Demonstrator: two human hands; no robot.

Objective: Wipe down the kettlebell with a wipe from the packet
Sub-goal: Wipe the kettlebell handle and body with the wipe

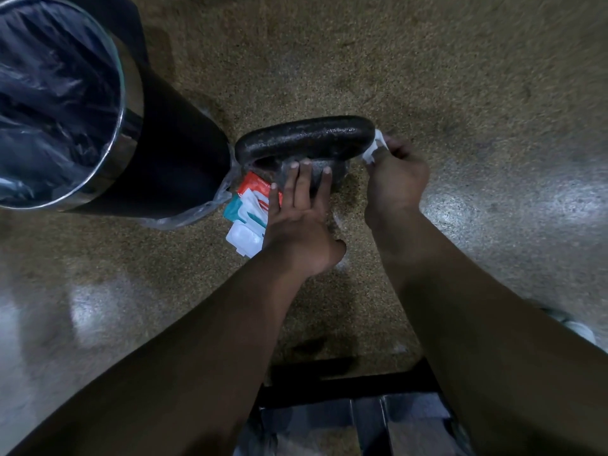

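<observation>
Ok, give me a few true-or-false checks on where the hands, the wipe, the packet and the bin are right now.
1. The right hand holds the white wipe at the right end of the kettlebell handle. True.
2. The left hand is pulling a wipe out of the packet. False: its straight fingers rest on the kettlebell's body, and the packet lies on the floor beside that hand.
3. The bin stands to the left of the kettlebell. True.
4. The bin has no liner. False: a dark plastic bag lines it.
</observation>
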